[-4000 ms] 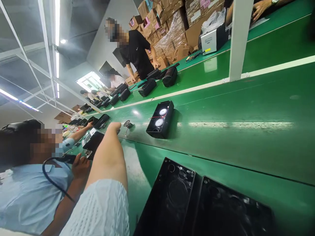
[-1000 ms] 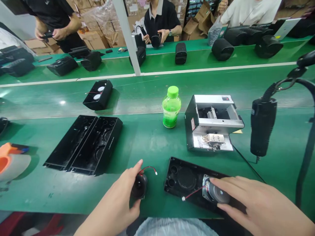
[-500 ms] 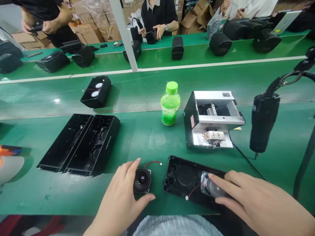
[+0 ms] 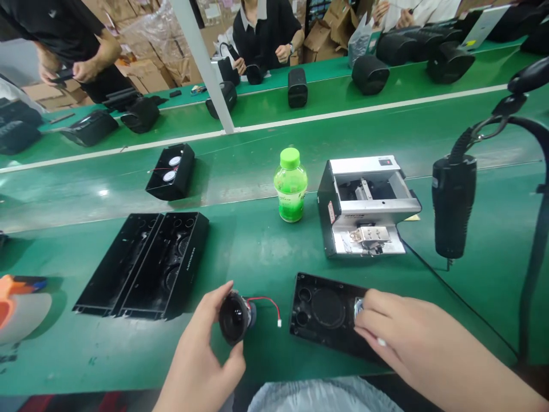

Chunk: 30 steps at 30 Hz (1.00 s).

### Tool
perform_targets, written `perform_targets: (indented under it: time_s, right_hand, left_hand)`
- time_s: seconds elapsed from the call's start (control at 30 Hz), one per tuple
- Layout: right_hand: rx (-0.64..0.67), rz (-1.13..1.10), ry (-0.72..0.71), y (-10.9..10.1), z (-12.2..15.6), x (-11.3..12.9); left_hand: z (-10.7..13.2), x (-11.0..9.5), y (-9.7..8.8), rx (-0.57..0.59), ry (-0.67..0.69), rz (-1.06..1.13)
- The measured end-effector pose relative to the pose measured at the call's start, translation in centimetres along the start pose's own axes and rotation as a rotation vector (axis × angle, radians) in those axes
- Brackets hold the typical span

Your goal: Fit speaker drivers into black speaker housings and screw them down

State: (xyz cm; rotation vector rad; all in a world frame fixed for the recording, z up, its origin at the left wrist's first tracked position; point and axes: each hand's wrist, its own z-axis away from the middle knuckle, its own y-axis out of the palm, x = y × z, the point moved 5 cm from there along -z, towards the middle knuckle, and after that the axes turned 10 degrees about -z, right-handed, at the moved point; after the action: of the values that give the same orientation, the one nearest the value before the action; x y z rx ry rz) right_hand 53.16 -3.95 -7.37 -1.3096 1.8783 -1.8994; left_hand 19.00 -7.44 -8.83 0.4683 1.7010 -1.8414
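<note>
My left hand (image 4: 206, 349) grips a small round speaker driver (image 4: 233, 318) by its rim, thumb below and fingers above. The driver is tilted, its black cone facing left, with a red lead (image 4: 270, 300) ending in a white connector. My right hand (image 4: 398, 326) is closed over a second speaker driver (image 4: 358, 307) at the black speaker panel (image 4: 300, 332); only a sliver of its metal frame shows. A round grille opening (image 4: 328, 307) and two small round holes lie in the panel's left half.
Two black speaker housings (image 4: 141, 269) lie at left, a tape dispenser (image 4: 21, 309) beyond them. A green bottle (image 4: 290, 186), a screw feeder (image 4: 366, 206) and a hanging electric screwdriver (image 4: 454, 206) stand behind. A housing with two drivers (image 4: 171, 171) sits farther back. Co-workers work across the bench.
My left hand has lifted and tilted the speaker driver off the table. The fingers of my right hand have closed further over the second driver. The view has shifted slightly.
</note>
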Motion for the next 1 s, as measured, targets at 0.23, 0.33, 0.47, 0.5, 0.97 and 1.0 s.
perform_targets:
  time_s: [0.23,0.33,0.47,0.5,0.97,1.0]
  right_hand:
    - [-0.096,-0.031,0.059,-0.2,3.3,-1.4]
    - [-0.126,0.003,0.083,-0.1,3.5,-1.3]
    - [-0.136,0.054,0.082,-0.3,3.9,-1.4]
    - [-0.137,0.065,0.077,-0.4,4.1,-1.5]
    - [0.015,0.081,-0.008,-0.5,4.5,-2.9]
    - [0.022,0.081,-0.011,-0.5,4.4,-2.9]
  left_hand:
    - [-0.8,-8.3,1.4,0.388,-0.006,0.929]
    - [-1.4,-11.2,3.1,0.484,0.022,1.214]
    - [-2.1,-11.2,3.7,0.592,0.116,1.397]
    - [-2.2,-10.6,3.5,0.62,0.138,1.442]
    - [1.0,-6.0,1.2,0.457,-0.397,1.542]
    - [1.3,-5.7,0.8,0.439,-0.434,1.541]
